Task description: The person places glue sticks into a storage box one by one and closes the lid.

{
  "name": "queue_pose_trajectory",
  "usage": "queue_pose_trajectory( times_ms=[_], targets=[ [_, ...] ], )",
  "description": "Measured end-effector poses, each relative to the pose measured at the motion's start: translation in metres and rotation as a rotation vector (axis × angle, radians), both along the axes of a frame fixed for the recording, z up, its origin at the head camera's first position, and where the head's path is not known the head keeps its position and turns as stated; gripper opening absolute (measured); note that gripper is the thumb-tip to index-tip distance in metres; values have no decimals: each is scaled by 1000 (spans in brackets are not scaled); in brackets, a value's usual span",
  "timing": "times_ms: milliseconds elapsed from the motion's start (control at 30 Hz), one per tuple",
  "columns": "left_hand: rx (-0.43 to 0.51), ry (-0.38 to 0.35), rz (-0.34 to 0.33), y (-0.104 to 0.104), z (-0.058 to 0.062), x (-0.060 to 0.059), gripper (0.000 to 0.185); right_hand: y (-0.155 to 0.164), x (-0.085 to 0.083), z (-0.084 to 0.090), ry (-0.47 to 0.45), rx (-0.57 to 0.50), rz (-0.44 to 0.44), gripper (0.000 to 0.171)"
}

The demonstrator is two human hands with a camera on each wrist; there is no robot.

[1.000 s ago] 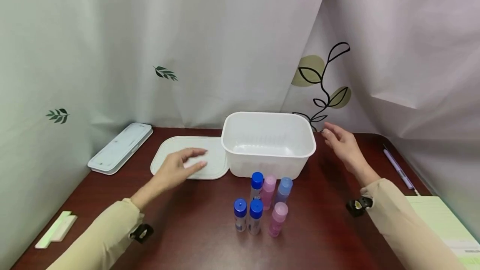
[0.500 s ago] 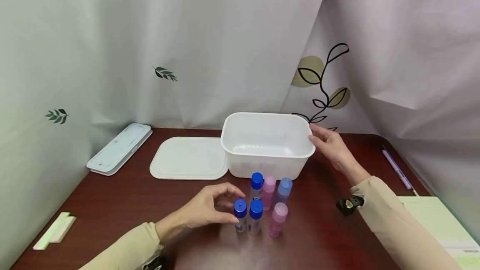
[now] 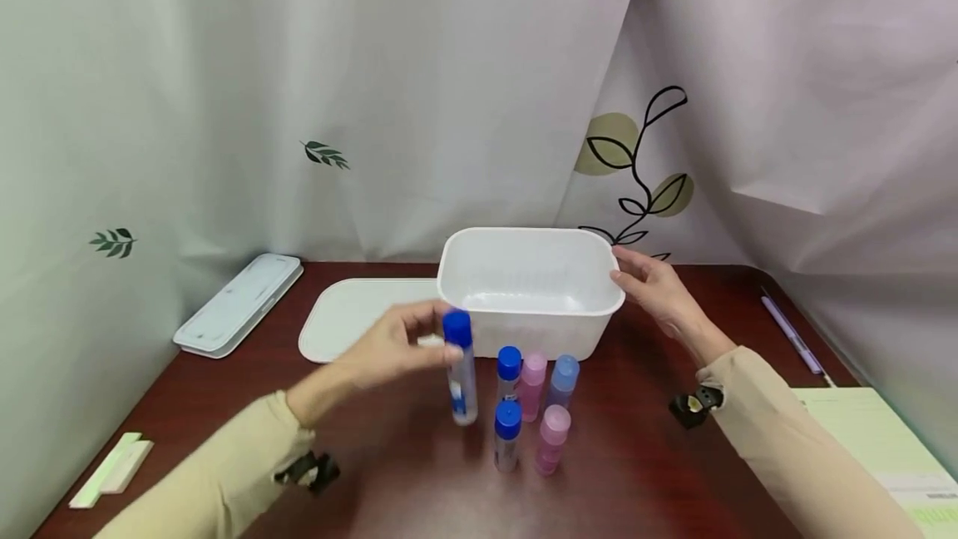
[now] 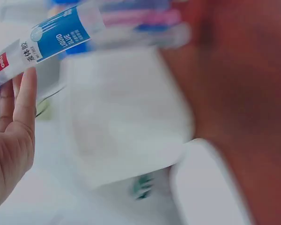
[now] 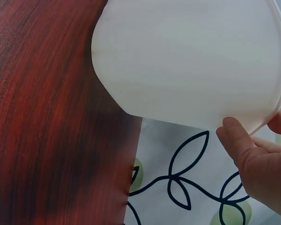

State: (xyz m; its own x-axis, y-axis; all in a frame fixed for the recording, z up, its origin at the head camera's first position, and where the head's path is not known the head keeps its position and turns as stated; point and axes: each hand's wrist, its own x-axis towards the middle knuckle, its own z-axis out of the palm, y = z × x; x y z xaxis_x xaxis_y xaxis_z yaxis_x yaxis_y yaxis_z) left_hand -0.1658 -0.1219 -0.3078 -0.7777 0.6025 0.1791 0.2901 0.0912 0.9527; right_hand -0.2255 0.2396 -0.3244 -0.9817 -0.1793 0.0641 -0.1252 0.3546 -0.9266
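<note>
My left hand (image 3: 400,348) pinches a blue-capped liquid glue bottle (image 3: 462,385), held upright in front of the bin's left end. In the left wrist view the glue bottle (image 4: 49,37) shows its blue "LIQUID GLUE" label. At the bin's right end, my right hand (image 3: 659,285) grips the rim of the white plastic bin (image 3: 535,331). The right wrist view shows fingers of the right hand (image 5: 267,164) on the wall and at the rim of the bin (image 5: 187,61). Before the bin stand two blue-capped glue bottles (image 3: 506,443), two pink bottles (image 3: 552,443) and a light blue one (image 3: 563,381).
A white lid (image 3: 344,318) lies left of the bin. Farther left is a pale flat case (image 3: 239,302), with small pale green and white blocks (image 3: 112,468) nearer. At right lie a purple pen (image 3: 792,335) and a green notepad (image 3: 868,431). Curtains hang behind the table.
My left hand moved from over the lid to the front left glue bottle, took hold of it and raised it toward the bin. My right hand moved left onto the bin's rim and stays there.
</note>
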Motion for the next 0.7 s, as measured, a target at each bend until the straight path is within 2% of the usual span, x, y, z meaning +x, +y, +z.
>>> queue_pose_trajectory(
  times_ms=[100,167,233,300,400,500,633,700],
  targets=[
    [35,-10,81,4,34,-20,37,0,-1,2,-2,24,6,56],
    [68,-27,136,12,50,-35,37,-1,-1,3,-5,39,8,56],
    [76,-35,192,25,60,-50,35,-1,-2,2,-2,55,6,55],
    [73,-45,222,42,64,-66,34,-1,-2,3,-5,60,4,55],
    [25,-43,228,70,58,-87,37,-1,-2,3,-4,59,1,54],
    [-53,-33,210,97,43,-104,38,-2,-1,3,2,54,-5,54],
    [-159,-51,188,124,22,-118,36,-3,0,1,17,62,-11,54],
    [-205,-73,180,133,15,-122,37,-3,0,1,21,74,-18,54]
  ],
)
